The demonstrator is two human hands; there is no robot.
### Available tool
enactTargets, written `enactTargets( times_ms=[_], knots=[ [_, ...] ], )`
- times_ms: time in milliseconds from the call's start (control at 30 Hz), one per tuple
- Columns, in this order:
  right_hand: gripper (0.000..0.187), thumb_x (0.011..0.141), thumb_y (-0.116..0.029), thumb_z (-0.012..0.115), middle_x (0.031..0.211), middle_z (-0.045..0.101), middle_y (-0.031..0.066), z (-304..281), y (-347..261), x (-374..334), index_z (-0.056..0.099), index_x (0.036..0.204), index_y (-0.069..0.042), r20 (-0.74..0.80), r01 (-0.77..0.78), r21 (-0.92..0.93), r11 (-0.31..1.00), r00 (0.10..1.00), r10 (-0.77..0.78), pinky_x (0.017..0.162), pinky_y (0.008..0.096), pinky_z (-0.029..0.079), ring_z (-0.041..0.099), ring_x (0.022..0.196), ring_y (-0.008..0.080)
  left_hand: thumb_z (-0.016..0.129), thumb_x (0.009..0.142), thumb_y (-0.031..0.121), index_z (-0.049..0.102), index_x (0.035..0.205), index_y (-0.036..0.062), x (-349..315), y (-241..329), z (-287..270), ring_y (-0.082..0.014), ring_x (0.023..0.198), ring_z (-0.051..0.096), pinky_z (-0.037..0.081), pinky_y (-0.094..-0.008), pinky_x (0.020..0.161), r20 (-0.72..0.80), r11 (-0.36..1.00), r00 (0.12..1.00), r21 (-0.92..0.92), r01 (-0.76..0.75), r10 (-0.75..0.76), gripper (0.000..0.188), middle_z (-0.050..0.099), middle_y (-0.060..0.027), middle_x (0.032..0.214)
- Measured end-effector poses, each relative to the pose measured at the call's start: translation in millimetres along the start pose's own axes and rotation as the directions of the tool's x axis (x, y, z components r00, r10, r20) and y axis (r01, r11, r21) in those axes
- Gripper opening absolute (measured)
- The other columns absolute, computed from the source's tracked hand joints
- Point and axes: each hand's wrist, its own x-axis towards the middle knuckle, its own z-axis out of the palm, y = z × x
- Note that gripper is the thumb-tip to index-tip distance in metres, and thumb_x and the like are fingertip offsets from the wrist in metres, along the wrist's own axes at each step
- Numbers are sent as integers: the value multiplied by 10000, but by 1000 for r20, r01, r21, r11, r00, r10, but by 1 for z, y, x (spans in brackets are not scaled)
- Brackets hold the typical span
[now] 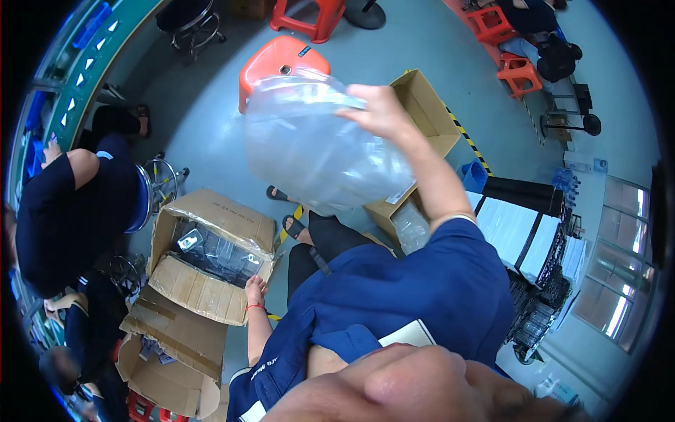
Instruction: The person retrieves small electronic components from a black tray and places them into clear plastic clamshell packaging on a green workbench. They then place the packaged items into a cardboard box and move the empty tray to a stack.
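My right hand is raised, its fingers closed on the top edge of a large clear plastic bag. The bag hangs wide and crinkled in front of me, covering part of the floor and of a carton. Low on the left, my left hand, with a red string at the wrist, is beside the corner of an opened cardboard box. Its fingers are loosely bent, and I see nothing held in them. Inside that box lie clear-wrapped dark items.
An open carton stands beyond the bag, near a red plastic stool. Another opened cardboard box sits at lower left. Co-workers sit along the left bench. White-topped stacks and a blue bin are at right.
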Motion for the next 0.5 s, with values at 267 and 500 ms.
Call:
enactTargets(
  times_ms=[267, 500],
  knots=[
    [209, 689, -143, 711, 622, 521, 143, -210, -8, -143, 554, 725, -11, -116, -79, -370, 926, 992, 39, 524, 330, 415, 504, 548, 300, 548, 851, 219, 519, 1092, 119, -7, -19, 7, -112, 562, 500, 434, -333, 492, -47, 986, 997, 152, 60, -54, 263, 516, 26, 680],
    [216, 675, -127, 695, 627, 528, 132, -287, 92, -178, 497, 683, -39, -256, -114, -602, 790, 965, -56, 507, 365, 423, 538, 572, 317, 463, 850, 146, 493, 709, 129, -15, 31, 100, -133, 501, 456, 380, -307, 469, -8, 981, 999, 189, -31, 33, 145, 440, 14, 582]
  ],
)
